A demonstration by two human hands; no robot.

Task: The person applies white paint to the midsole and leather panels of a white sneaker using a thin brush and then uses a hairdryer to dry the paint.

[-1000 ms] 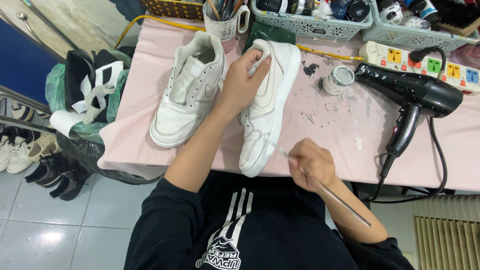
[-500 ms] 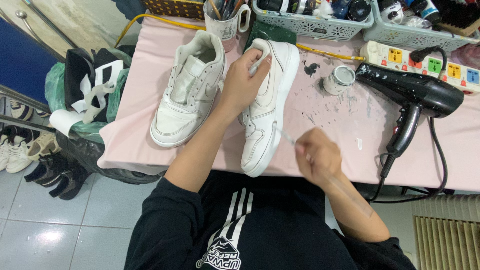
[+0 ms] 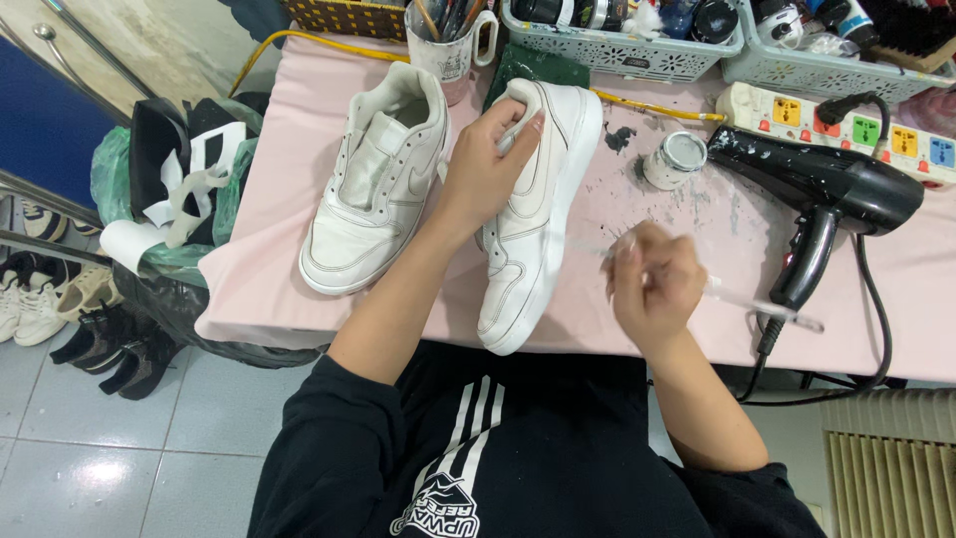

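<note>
My left hand [image 3: 488, 164] grips a white sneaker [image 3: 543, 219] that lies on its side on the pink table [image 3: 279, 259], fingers over its collar. A second white sneaker [image 3: 373, 194] sits upright just left of it. My right hand [image 3: 652, 284] is closed around a thin paintbrush [image 3: 762, 307], whose handle points right; the hand is blurred and hovers to the right of the held sneaker, apart from it. A small open jar of white paint [image 3: 675, 159] stands beyond my right hand.
A black hair dryer [image 3: 827, 194] lies at the right by a power strip [image 3: 846, 120]. Plastic baskets [image 3: 617, 45] and a mug of brushes [image 3: 448, 45] line the back edge. A dark bag with scraps [image 3: 169, 199] and shoes on the floor [image 3: 60, 299] are left.
My right hand with the brush has moved up and right, away from the sneaker's toe toward the paint jar. The left hand and both sneakers stay put.
</note>
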